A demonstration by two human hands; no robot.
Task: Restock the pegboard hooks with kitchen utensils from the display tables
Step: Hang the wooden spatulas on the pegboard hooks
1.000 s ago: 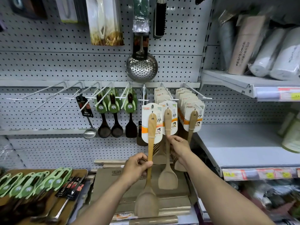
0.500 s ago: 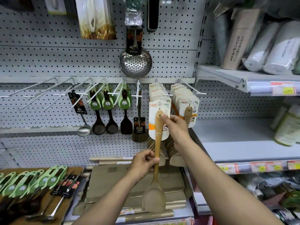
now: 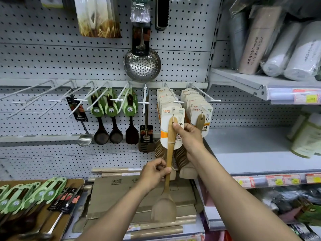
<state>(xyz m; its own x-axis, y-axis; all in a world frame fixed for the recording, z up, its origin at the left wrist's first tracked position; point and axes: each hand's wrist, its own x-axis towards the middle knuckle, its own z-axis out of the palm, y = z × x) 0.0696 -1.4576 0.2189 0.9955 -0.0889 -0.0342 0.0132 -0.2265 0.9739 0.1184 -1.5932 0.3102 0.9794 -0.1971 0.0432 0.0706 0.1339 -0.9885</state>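
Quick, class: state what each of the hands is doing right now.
Left hand: closed round the handle of the wooden spatula.
Right hand: pinching the same spatula's top end and its card at the hook.

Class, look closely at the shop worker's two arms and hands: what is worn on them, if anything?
Nothing that shows. Both forearms are bare as far as the picture's bottom edge, with no sleeve in view. The left hand and right hand wear no gloves, and no watch, ring or bracelet can be seen on either.
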